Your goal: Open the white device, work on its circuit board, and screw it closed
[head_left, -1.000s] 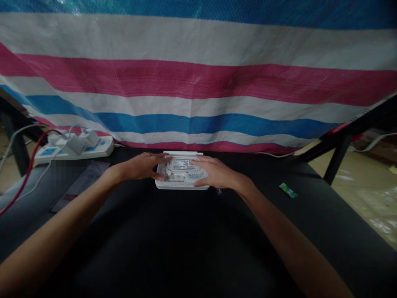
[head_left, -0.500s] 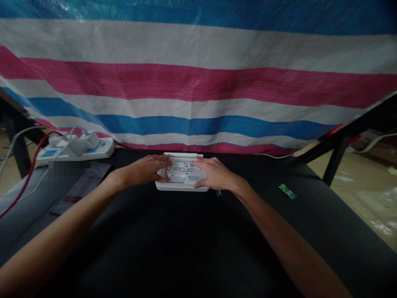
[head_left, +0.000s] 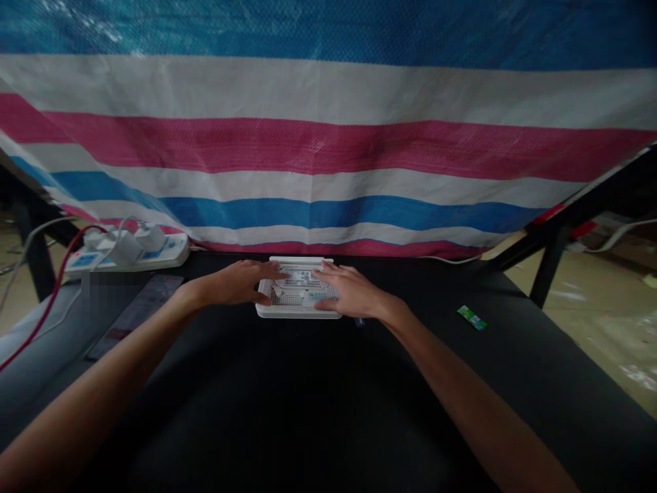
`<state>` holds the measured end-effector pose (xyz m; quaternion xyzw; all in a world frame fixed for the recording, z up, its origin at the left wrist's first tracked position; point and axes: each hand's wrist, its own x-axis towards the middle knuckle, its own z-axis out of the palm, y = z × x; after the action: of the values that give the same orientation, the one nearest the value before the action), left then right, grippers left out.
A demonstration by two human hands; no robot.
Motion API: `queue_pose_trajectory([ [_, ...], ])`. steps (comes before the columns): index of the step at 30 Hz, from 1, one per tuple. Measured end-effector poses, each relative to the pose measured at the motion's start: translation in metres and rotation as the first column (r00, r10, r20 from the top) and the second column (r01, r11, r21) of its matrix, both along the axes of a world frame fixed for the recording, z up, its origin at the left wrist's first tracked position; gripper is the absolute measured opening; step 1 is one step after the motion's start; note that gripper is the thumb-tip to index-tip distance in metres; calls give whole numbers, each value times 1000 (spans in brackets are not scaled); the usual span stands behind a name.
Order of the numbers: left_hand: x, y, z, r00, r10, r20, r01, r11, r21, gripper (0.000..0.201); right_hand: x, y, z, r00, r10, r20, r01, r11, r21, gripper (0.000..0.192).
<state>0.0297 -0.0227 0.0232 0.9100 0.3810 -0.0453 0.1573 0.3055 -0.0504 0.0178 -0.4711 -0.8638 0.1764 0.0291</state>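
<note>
Tarp [head_left: 328, 150] blocks behind; power strip [head_left: 128, 250] left; prob. free near-side tabletop [head_left: 308, 411].

Flat device [head_left: 299, 296] lies on the tabletop [head_left: 308, 404] at its far edge, centre. Left hand [head_left: 241, 282] rests on its left part, right hand [head_left: 351, 293] on its right. Hanging tarp [head_left: 328, 150] just behind. Power strip [head_left: 128, 250] far left, plugs in it; a flat card [head_left: 136, 313] before it. Small packet [head_left: 471, 318] well right of the device.

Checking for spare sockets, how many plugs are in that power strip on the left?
2 show: white plugs side by side on the power strip at the black table's far-left corner, one at, one at. More may be hidden; it's dim.
</note>
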Motion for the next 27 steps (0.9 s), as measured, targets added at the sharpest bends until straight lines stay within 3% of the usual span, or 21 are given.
queue_pose_trajectory([
  [3,-2,-1,3,1000,12,11,-12,1000,3,65,7,1,8,999,14,-41,-14,1000,-4,58],
  [6,1,-3,4,998,40,50,-45,993,105,56,13,-1,14,995,-29,-99,39,995,94,49],
  [10,10,-8,1,999,-14,43,10,997,83,50,14,-4,13,998,13,-65,-8,998,70,49],
  [17,11,-10,-10,998,-55,40,51,995,87,60,12,-2,8,999,49,-20,-50,998,-42,51],
  [27,16,-10,-5,999,-36,21,34,994,107,58,8,-3,4,1000,8,0,-8,1000,-14,54],
])
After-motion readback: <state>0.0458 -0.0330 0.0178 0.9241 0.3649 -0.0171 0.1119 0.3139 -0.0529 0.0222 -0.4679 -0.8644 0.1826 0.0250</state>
